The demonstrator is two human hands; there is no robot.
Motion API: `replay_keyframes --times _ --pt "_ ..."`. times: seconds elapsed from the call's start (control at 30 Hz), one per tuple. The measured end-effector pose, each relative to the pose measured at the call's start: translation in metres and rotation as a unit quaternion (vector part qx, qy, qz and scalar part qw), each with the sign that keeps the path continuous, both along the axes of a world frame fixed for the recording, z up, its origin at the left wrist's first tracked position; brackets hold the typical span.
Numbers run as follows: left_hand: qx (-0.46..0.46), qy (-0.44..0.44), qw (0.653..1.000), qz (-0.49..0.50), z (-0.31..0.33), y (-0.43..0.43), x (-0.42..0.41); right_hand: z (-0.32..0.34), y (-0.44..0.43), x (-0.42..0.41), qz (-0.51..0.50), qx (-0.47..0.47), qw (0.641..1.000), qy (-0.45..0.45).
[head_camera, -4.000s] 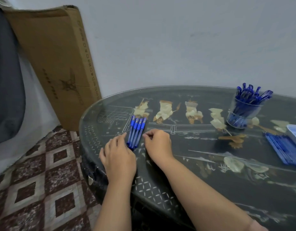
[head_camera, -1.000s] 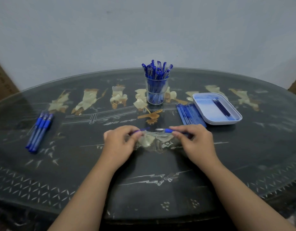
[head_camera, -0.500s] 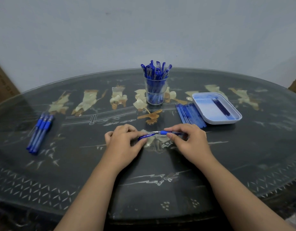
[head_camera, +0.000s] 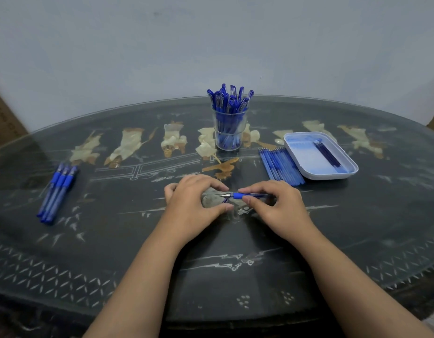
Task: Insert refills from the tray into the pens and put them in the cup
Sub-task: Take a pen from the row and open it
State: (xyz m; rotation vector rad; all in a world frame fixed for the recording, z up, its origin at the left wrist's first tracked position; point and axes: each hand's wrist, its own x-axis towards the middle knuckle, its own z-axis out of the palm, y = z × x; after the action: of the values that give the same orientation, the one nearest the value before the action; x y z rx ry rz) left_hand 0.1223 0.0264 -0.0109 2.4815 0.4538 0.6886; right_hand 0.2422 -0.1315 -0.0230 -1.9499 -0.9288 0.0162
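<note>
— One pen in play?
— Yes: a slim blue pen (head_camera: 245, 195) with a clear barrel, blue rubber grip and bare metal tip pointing left. It sits low over the dark glass-topped table (head_camera: 235, 276), pinched by the right hand (head_camera: 279, 211).
— The left hand (head_camera: 189, 211)?
— Curled just beside the tip; whether it holds anything, I cannot tell.

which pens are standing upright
The pens in the clear cup at the back; the left bunch lies flat on the table.

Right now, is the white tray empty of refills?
No, a few dark blue refills lie inside the tray, along its right side.
</note>
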Motion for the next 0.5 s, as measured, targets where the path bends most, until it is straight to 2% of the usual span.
replay_keyframes --times 0.27,0.5 --pt "-0.055 -0.088 0.994 -0.043 -0.007 0.0024 0.0062 -0.0023 0.0006 0.0035 0.004 0.014 1.0 0.001" --pt "-0.052 -0.075 0.995 -0.043 -0.0078 0.0014 0.0082 -0.0035 0.0001 0.0035 0.01 0.014 1.0 -0.022"
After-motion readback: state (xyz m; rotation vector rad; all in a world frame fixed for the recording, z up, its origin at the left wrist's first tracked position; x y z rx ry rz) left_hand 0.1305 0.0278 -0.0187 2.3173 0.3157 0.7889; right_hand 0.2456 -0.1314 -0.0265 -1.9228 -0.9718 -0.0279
